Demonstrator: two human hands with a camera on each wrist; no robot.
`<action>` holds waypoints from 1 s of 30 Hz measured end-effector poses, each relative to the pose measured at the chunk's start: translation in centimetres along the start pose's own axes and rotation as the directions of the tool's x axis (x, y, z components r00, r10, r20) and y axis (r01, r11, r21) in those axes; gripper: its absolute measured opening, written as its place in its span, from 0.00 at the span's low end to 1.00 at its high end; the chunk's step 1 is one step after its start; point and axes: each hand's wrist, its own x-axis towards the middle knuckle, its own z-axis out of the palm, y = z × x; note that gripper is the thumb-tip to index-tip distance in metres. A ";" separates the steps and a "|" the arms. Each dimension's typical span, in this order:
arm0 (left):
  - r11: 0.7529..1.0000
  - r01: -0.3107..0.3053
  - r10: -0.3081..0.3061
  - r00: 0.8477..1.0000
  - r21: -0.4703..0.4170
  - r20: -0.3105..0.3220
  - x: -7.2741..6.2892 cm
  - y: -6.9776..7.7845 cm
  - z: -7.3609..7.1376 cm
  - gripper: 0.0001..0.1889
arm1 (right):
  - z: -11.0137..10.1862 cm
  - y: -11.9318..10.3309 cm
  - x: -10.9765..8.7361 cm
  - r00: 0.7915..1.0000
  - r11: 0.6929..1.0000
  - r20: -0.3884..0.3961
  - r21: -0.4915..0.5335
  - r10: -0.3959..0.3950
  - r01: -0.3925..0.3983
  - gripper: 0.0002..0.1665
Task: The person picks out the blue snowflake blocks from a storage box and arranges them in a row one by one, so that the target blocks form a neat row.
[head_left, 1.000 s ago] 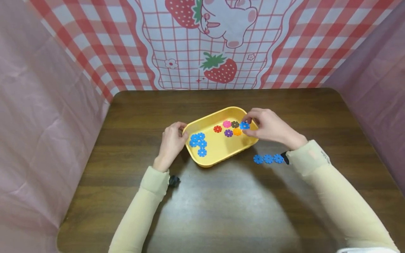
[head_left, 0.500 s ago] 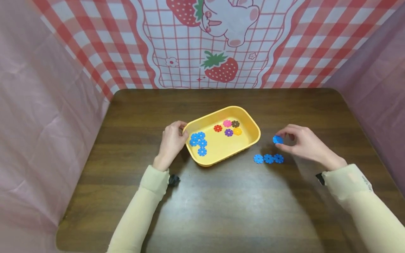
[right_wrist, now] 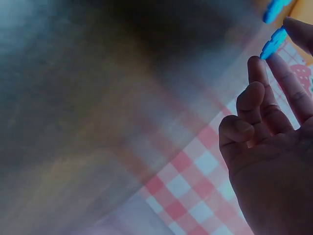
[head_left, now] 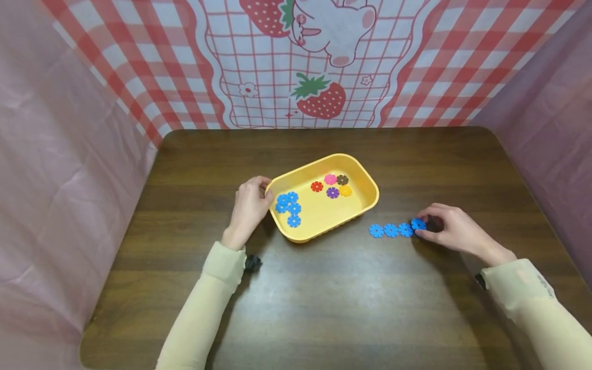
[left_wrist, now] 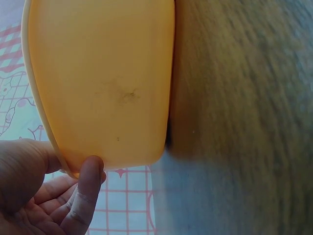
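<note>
My left hand (head_left: 248,208) grips the left end of a yellow tray (head_left: 333,224); the left wrist view shows thumb and fingers on either side of its rim (left_wrist: 40,105). Between thumb and fingertips, my right hand (head_left: 455,229) pinches a blue snowflake disc (head_left: 418,224), which the right wrist view shows edge-on (right_wrist: 274,43). That disc is at the right end of a row of blue discs (head_left: 390,230) on the table, overlapping the nearest one in the head view.
Inside the tray, several blue discs (head_left: 294,208) cluster at the left. Red (head_left: 316,186), pink, brown, purple (head_left: 332,192) and orange discs lie toward its right. A checked strawberry cloth (head_left: 321,100) hangs behind the wooden table (head_left: 324,308).
My right hand has lifted a blue disc out of the tray and carried it right and toward me, down to the row's right end. The left hand stays on the tray.
</note>
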 end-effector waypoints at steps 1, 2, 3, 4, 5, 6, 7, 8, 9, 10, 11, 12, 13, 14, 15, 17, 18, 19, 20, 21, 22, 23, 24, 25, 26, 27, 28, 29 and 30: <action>1.000 0.001 -0.001 1.000 0.001 0.000 0.0 0.0 0.0 0.11 | 0.1 0.0 -0.1 1.000 1.000 0.004 -0.008 0.002 -0.002 0.20; 1.000 0.001 -0.001 1.000 0.000 0.000 0.0 0.0 0.0 0.11 | 0.2 0.1 -0.2 1.000 1.000 0.008 -0.016 0.004 -0.004 0.20; 1.000 0.002 -0.002 1.000 0.000 -0.001 0.0 0.0 -0.1 0.11 | 0.3 0.1 -0.3 1.000 1.000 0.012 -0.024 0.006 -0.006 0.19; 1.000 0.003 -0.003 1.000 0.000 -0.002 0.0 0.0 -0.1 0.11 | 0.4 0.2 -0.3 1.000 0.999 0.017 -0.031 0.009 -0.009 0.19; 1.000 0.004 -0.004 1.000 0.000 -0.003 0.0 0.0 -0.1 0.11 | 0.4 0.2 -0.4 1.000 0.999 0.021 -0.034 0.012 -0.011 0.19; 1.000 0.005 -0.005 1.000 0.000 -0.003 0.0 0.0 -0.1 0.12 | 0.5 0.2 -0.4 1.000 0.999 0.024 -0.036 0.015 -0.014 0.18; 1.000 0.006 -0.006 1.000 0.000 -0.004 0.0 0.0 -0.1 0.12 | 0.6 0.2 -0.4 1.000 0.999 0.026 -0.039 0.017 -0.016 0.18; 1.000 0.007 -0.007 1.000 -0.002 -0.004 0.0 0.0 -0.1 0.12 | 0.6 0.3 -0.4 0.999 0.999 0.028 -0.041 0.018 -0.017 0.18; 1.000 0.007 -0.007 1.000 -0.003 -0.003 0.0 0.0 -0.2 0.12 | 0.6 0.3 -0.5 0.999 0.999 0.029 -0.043 0.021 -0.019 0.18; 1.000 0.008 -0.008 1.000 -0.005 -0.002 0.0 0.0 -0.2 0.12 | 0.7 0.3 -0.5 0.999 0.999 0.029 -0.044 0.022 -0.021 0.18; 1.000 0.009 -0.009 1.000 -0.006 -0.001 0.0 0.0 -0.2 0.12 | 0.7 0.3 -0.5 0.999 0.999 0.028 -0.045 0.024 -0.023 0.17; 1.000 0.009 -0.009 1.000 -0.007 -0.001 0.0 0.0 -0.2 0.11 | 0.7 0.3 -0.5 0.999 0.999 0.026 -0.045 0.027 -0.026 0.17; 1.000 0.010 -0.010 1.000 -0.007 -0.001 0.0 0.0 -0.2 0.11 | 0.7 0.3 -0.5 0.999 0.999 0.025 -0.043 0.031 -0.030 0.17; 1.000 0.011 -0.011 1.000 -0.007 -0.001 0.1 -0.1 -0.2 0.11 | 0.7 0.3 -0.5 0.999 0.999 0.024 -0.042 0.034 -0.033 0.18; 1.000 0.011 -0.011 1.000 -0.007 -0.001 0.1 -0.1 -0.2 0.12 | 0.7 0.3 -0.5 0.999 0.999 0.025 -0.038 0.038 -0.037 0.18; 1.000 0.012 -0.012 1.000 -0.006 0.000 0.1 -0.1 -0.2 0.12 | 0.7 0.3 -0.6 0.999 0.999 0.025 -0.032 0.044 -0.044 0.18; 1.000 0.012 -0.012 1.000 -0.006 0.002 0.1 -0.1 -0.2 0.12 | 0.7 0.3 -0.6 0.999 0.999 0.026 -0.032 0.045 -0.044 0.18; 1.000 0.012 -0.012 1.000 -0.005 0.004 0.1 -0.1 -0.2 0.12 | 0.7 0.3 -0.6 0.999 0.999 0.026 -0.031 0.044 -0.043 0.18; 1.000 0.012 -0.012 1.000 -0.004 0.005 0.1 -0.1 -0.2 0.12 | 0.7 0.4 -0.7 0.999 0.999 0.027 -0.030 0.043 -0.042 0.18; 1.000 0.013 -0.013 1.000 -0.005 0.007 0.1 -0.1 -0.2 0.12 | 0.6 0.4 -0.7 0.999 0.999 0.026 -0.033 0.040 -0.040 0.19; 1.000 0.014 -0.014 1.000 -0.006 0.009 0.1 -0.1 -0.2 0.12 | 0.6 0.4 -0.7 0.999 0.999 0.024 -0.036 0.035 -0.034 0.19; 1.000 0.014 -0.014 1.000 -0.005 0.010 0.1 -0.1 -0.2 0.12 | 0.5 0.4 -0.7 0.999 0.999 0.021 -0.041 0.030 -0.029 0.19; 1.000 0.014 -0.014 1.000 -0.004 0.011 0.1 -0.1 -0.2 0.12 | 0.4 0.4 -0.6 1.000 0.999 0.018 -0.044 0.024 -0.024 0.20; 1.000 0.014 -0.014 1.000 -0.004 0.012 0.1 -0.1 -0.2 0.12 | 0.3 0.4 -0.6 1.000 0.999 0.013 -0.043 0.019 -0.019 0.20; 1.000 0.013 -0.013 1.000 -0.004 0.012 0.1 -0.1 -0.2 0.12 | 0.2 0.4 -0.4 1.000 0.999 0.007 -0.041 0.017 -0.017 0.20; 1.000 0.013 -0.013 1.000 -0.004 0.013 0.1 -0.1 -0.1 0.12 | 0.1 0.4 -0.3 1.000 0.999 0.001 -0.043 0.012 -0.012 0.21; 1.000 0.012 -0.012 1.000 -0.003 0.013 0.1 -0.1 -0.1 0.12 | -0.1 0.3 -0.1 1.000 0.999 -0.003 -0.039 0.010 -0.010 0.21; 1.000 0.013 -0.013 1.000 -0.001 0.014 0.1 0.0 -0.1 0.12 | -0.3 0.1 0.1 1.000 0.999 -0.003 -0.036 0.010 -0.010 0.21; 1.000 0.014 -0.014 1.000 -0.001 0.015 0.1 0.0 -0.1 0.11 | -0.6 0.0 0.4 1.000 0.999 -0.003 -0.032 0.009 -0.009 0.21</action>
